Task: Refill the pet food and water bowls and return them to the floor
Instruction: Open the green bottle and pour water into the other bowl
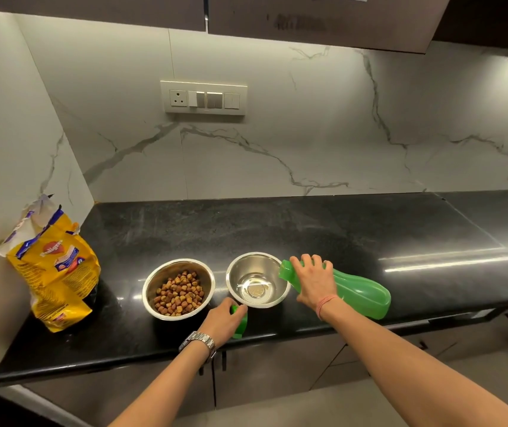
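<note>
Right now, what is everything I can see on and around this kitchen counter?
Counter: one, black, along the marble wall.
Food bag: one, yellow, open, far left of counter.
Food bowl: one, steel, holds brown kibble, front centre.
Water bowl: one, steel, right of food bowl, water level unclear.
Bottle: one, green, tipped, mouth at water bowl's rim.
Cap: one, green, counter's front edge.
Switch panel: one, white, on wall.
Left hand: wears a watch, holds cap.
Right hand: red thread at wrist, grips bottle.

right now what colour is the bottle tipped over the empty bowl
Green, seen in the head view: the bottle.
</note>
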